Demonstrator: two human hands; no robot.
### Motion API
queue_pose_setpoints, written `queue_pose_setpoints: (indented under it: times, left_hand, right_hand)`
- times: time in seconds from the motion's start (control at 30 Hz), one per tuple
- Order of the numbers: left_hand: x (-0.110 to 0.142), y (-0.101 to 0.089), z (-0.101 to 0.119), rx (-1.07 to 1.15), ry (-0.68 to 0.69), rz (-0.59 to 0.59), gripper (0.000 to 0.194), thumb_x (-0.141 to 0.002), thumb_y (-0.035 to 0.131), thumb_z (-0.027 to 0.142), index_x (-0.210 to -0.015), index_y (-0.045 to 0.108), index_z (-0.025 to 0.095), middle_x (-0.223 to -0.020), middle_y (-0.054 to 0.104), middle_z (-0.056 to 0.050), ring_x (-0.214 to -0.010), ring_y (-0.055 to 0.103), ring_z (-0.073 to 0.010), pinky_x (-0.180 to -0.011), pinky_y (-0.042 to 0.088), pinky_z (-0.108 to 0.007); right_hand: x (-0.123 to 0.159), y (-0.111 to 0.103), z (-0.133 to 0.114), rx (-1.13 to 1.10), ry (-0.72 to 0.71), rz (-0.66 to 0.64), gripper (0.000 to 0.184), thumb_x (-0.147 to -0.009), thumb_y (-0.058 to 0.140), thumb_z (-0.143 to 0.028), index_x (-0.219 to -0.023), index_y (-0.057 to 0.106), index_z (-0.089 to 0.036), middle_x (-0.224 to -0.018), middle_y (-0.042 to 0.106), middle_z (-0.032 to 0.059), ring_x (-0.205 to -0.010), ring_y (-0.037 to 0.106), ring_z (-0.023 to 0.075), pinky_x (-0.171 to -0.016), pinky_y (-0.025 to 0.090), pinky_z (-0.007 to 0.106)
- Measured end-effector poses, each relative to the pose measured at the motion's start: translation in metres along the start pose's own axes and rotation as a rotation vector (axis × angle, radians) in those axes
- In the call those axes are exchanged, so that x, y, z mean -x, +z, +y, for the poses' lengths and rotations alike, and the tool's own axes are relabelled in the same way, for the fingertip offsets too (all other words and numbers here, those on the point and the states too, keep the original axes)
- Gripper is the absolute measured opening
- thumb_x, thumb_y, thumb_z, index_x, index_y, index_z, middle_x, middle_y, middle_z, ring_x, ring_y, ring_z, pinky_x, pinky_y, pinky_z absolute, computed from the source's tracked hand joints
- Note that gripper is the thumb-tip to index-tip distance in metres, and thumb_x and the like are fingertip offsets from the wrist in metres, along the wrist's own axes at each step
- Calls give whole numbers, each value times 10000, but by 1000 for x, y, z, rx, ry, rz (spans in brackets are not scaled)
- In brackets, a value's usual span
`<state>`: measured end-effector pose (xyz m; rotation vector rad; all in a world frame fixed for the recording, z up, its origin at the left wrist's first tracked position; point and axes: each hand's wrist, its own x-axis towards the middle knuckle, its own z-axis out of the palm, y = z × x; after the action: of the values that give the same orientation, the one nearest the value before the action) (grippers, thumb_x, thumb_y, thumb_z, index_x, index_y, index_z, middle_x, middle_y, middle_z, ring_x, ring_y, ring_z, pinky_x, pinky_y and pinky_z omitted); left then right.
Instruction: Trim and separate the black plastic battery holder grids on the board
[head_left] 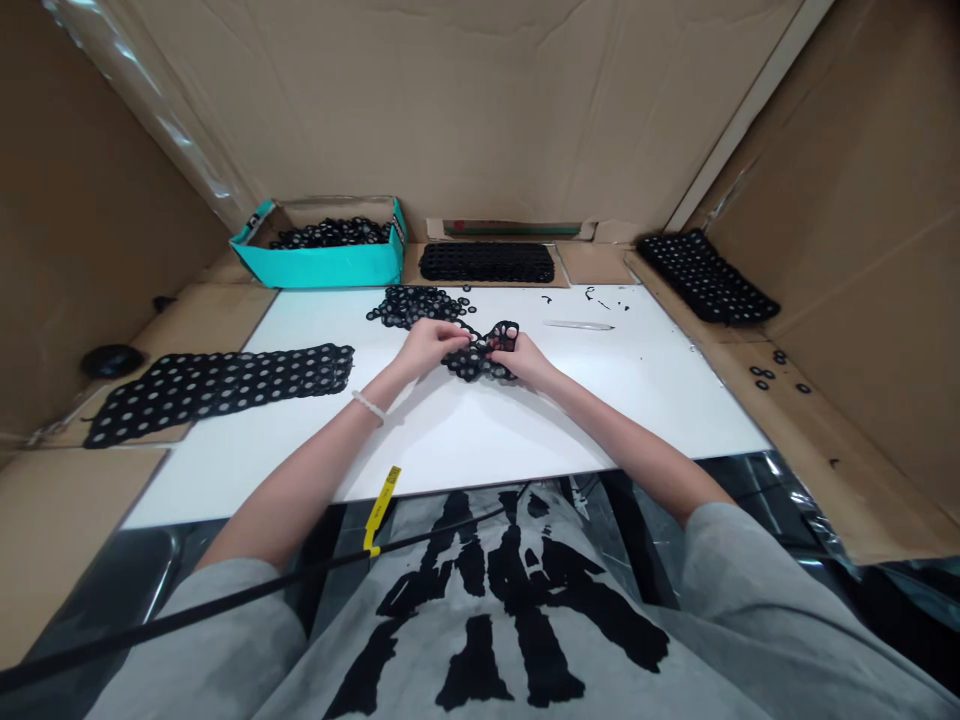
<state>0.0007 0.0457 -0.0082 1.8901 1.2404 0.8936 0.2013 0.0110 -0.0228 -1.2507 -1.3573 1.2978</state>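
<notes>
A small, limp black mesh piece of joined round rings is pinched between the left hand and the right hand, over the middle of the flat white board. It looks bunched and uneven to me: the lower part spreads out fairly flat, while a flap stands raised by the right fingers. Whether its underside touches the board, I can't tell.

Head-worn view, forward and down over tabletop
</notes>
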Motion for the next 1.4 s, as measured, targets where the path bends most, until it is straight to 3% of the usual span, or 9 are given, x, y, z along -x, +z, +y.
queue_pose_setpoints:
  times: [0.1,0.23,0.3,0.43,0.57,0.83,1.03,1.2,1.4]
  left_hand:
    - [-9,-22,-18,-90,-57,303,225,-803,640,290,-925,782,164,-944,755,-99,-898,644,-259,-835,486,-376]
    - [-9,-38,-21,-460,-29,426,288,-898,555,275,-1108,750,246,-1255,663,-101,-1175,468,-353,-978,363,-537]
    - [-4,-35,-13,-523,51,392,329,-905,562,314,-1195,710,269,-1317,625,-93,-1208,419,-366,-992,327,-556]
    - [5,-13,9,-423,203,46,320,-831,653,444,-1051,759,238,-1048,740,-67,-1031,548,-295,-962,368,-459]
    - [13,7,18,-203,144,-114,334,-774,684,473,-918,776,187,-898,758,-55,-839,627,-224,-799,452,-336]
    - [12,12,14,-10,-18,-130,314,-701,713,428,-809,768,139,-774,742,-61,-685,618,-172,-627,460,-266]
    - [11,16,11,94,-65,-136,284,-682,696,399,-779,764,141,-749,742,-53,-684,636,-185,-636,470,-275]
    - [11,17,10,64,-65,-68,277,-682,704,400,-787,765,151,-764,749,-58,-723,662,-211,-675,490,-300]
    - [10,19,6,41,-62,-18,249,-694,707,384,-792,772,164,-781,754,-56,-768,672,-231,-714,504,-321]
  right_hand:
    - [0,-3,3,-14,65,-36,242,-626,548,-79,-846,604,-162,-744,685,-2,-764,646,148,-729,496,254]
    - [0,-6,0,5,82,-33,277,-635,517,-66,-861,651,-153,-732,705,10,-784,656,162,-765,507,278]
    - [0,-6,-3,5,75,-32,287,-635,509,-64,-859,665,-150,-720,705,10,-784,655,167,-781,507,288]
    - [1,-5,-10,-94,67,-34,301,-595,499,-56,-832,660,-152,-737,699,-1,-785,656,162,-807,502,284]
    - [2,-3,-11,-160,21,-54,251,-573,535,-102,-793,645,-154,-747,677,-14,-759,621,143,-801,499,270]
    - [1,-3,-9,-235,29,-45,209,-570,546,-171,-778,564,-179,-690,623,-22,-735,582,144,-689,468,241]
    - [11,-1,-19,-257,-5,-219,180,-641,635,-281,-760,537,-189,-660,580,-31,-657,524,116,-619,430,222]
    - [7,-1,-8,-99,76,-5,332,-555,782,-290,-779,569,-171,-708,625,-29,-694,575,131,-690,477,253]
    - [1,-12,-5,337,-39,52,198,-646,700,-278,-806,652,-172,-766,680,8,-744,618,178,-733,473,284]
